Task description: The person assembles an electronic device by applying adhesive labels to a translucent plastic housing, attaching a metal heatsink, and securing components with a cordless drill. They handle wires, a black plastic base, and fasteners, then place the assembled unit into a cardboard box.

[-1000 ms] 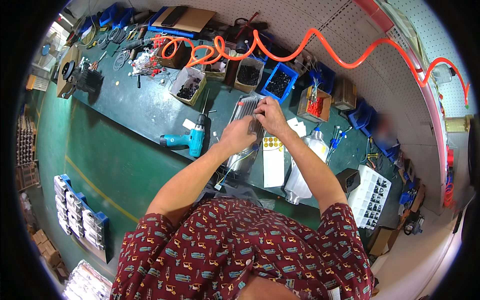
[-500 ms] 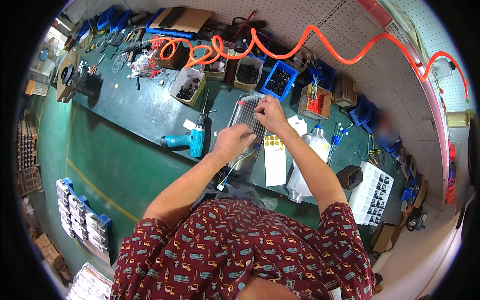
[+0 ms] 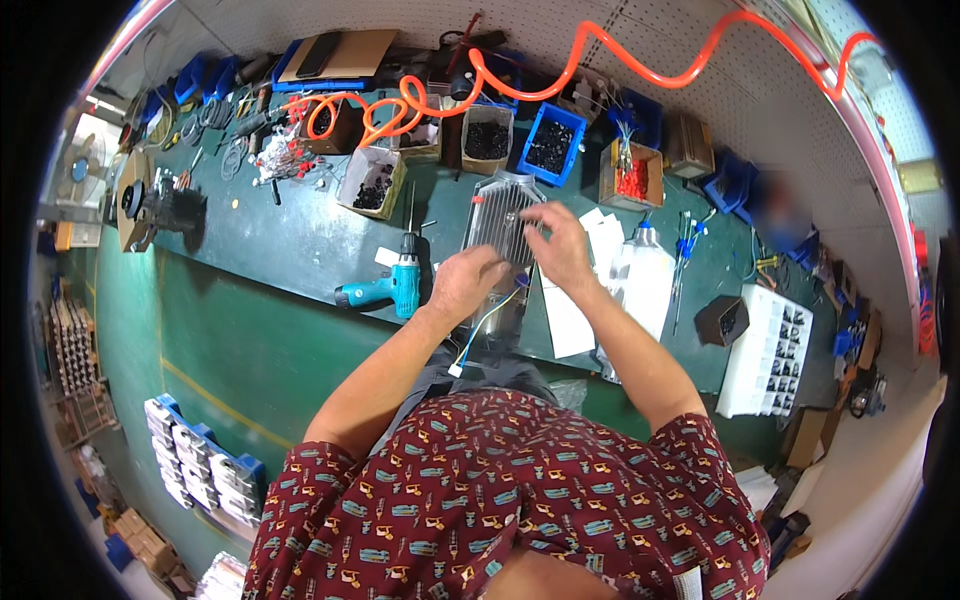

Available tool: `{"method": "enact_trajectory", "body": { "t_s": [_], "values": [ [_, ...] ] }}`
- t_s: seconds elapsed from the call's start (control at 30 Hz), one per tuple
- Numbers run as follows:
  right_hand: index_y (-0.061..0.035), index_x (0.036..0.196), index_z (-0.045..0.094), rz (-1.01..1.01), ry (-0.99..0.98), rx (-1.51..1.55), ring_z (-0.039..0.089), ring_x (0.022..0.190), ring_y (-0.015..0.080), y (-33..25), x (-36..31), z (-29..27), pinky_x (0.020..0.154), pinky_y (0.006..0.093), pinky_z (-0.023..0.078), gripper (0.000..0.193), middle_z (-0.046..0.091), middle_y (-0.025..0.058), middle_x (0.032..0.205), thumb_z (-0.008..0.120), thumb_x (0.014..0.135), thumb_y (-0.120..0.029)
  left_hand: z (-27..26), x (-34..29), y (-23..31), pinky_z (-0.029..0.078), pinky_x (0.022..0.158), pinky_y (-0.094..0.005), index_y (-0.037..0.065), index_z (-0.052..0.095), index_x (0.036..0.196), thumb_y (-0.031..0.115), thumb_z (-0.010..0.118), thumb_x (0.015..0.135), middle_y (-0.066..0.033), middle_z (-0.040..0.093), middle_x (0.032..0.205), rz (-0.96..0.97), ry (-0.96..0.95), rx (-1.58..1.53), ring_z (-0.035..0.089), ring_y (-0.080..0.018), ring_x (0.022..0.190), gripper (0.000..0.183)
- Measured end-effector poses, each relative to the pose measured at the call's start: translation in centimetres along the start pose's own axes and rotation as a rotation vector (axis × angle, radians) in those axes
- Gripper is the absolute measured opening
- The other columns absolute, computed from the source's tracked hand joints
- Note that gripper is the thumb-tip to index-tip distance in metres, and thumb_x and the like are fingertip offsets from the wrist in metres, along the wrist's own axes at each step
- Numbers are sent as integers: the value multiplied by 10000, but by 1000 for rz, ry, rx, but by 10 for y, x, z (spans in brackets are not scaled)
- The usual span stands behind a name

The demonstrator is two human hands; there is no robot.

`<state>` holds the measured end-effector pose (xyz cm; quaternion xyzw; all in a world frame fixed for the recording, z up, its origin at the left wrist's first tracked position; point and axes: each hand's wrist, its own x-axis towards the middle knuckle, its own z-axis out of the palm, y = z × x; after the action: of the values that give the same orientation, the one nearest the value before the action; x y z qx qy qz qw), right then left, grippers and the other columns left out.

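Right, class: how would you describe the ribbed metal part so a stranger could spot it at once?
Find the long green workbench crossing the view. On it, by the left hand and the right hand, is the grey metal part. Its parallel ribs and the small red piece near its upper left set it apart from the teal drill to its left.

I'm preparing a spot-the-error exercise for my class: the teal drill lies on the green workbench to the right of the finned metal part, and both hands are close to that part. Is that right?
Not quite: the head view shows the teal drill on the green workbench to the left of the finned metal part. Left hand and right hand are indeed close to that part.
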<state>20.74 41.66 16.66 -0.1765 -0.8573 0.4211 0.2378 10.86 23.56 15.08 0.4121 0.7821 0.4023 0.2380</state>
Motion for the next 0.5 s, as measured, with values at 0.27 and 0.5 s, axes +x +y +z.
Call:
{"method": "enact_trajectory", "body": {
  "t_s": [0.27,0.5],
  "values": [
    [29,993,751,284,-36,110,703,866,292,-17,-46,26,766,371,559,191,707,176,946,678,857,-84,7,4,-18,549,734,-447,45,681,1003,124,690,894,-187,699,935,97,14,-26,682,-382,854,135],
    [1,1023,766,352,-47,106,712,819,310,-11,-53,32,758,383,566,248,710,173,943,739,852,-177,-12,11,-26,554,769,-343,-9,703,1118,25,628,908,-169,707,914,191,-169,-109,701,-237,822,226]
  ]
}}
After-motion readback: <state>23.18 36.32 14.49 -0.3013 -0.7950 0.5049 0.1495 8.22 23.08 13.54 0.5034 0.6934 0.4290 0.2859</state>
